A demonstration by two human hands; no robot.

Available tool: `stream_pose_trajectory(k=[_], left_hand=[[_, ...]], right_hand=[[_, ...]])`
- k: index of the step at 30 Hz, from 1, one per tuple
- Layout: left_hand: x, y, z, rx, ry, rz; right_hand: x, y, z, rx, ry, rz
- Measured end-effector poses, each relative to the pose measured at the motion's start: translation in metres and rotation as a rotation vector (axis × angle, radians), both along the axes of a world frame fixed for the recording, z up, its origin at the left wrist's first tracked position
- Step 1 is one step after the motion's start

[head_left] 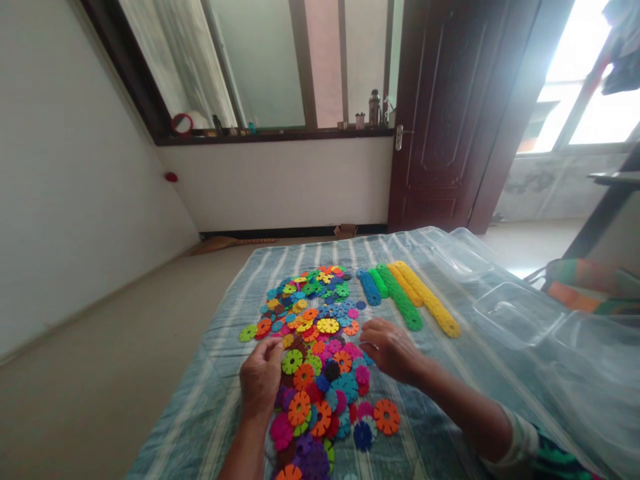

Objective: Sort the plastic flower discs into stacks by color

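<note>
A pile of colourful notched plastic discs (329, 326) spreads down the middle of a striped cloth. My left hand (261, 375) is at the pile's left edge, its fingers curled together; whatever they hold, if anything, is hidden. Across the pile, my right hand (389, 348) is over the right edge with fingers bent inward, and I cannot make out anything between them. Near the left fingertips lies a lime green disc (292, 362). An orange disc (387, 417) lies below the right hand.
Rows of joined discs in blue (369, 288), green (400, 298) and yellow (429, 299) lie beyond my right hand. Clear plastic containers (517, 313) stand on the right of the striped cloth (215, 373). Past the far edge are a wall and a dark door (440, 113).
</note>
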State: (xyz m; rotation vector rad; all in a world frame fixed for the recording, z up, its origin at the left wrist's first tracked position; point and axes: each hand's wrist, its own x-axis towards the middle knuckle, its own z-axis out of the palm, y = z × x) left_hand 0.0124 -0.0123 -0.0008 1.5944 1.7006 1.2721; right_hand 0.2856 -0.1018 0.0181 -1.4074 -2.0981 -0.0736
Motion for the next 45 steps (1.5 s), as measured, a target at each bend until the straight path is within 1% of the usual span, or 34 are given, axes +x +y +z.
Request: stream_pose_trajectory(k=[3,6,11,17,22,30,39,45], left_hand=[[0.001,-0.001,0.000,-0.003,-0.004,0.005],[0.001,-0.001,-0.001,-0.002,-0.006,0.000],[0.002,-0.002,0.000,0.018,0.000,-0.009],[0.002,-0.005,0.001,0.038,-0.004,-0.012],[0.002,-0.005,-0.001,0.048,-0.033,-0.029],[0.004,-0.009,0.002,0.062,-0.010,-0.032],[0.003,-0.007,-0.002,0.063,-0.010,-0.031],[0.005,-0.009,-0.001,0.075,-0.016,-0.028]], right_hand=[[-0.009,0.000,-0.015,-0.023,0.047,-0.010],[-0.009,0.002,-0.027,-0.047,0.108,-0.025],[-0.006,0.004,-0.036,-0.043,0.135,-0.009],[-0.006,0.004,-0.039,-0.018,0.118,0.018],[-0.006,0.002,-0.037,-0.024,0.101,0.028],[-0.006,0.001,-0.038,-0.027,0.105,0.021],[-0.005,-0.001,-0.035,-0.042,0.084,0.030],[-0.004,-0.001,-0.037,-0.035,0.076,0.032]])
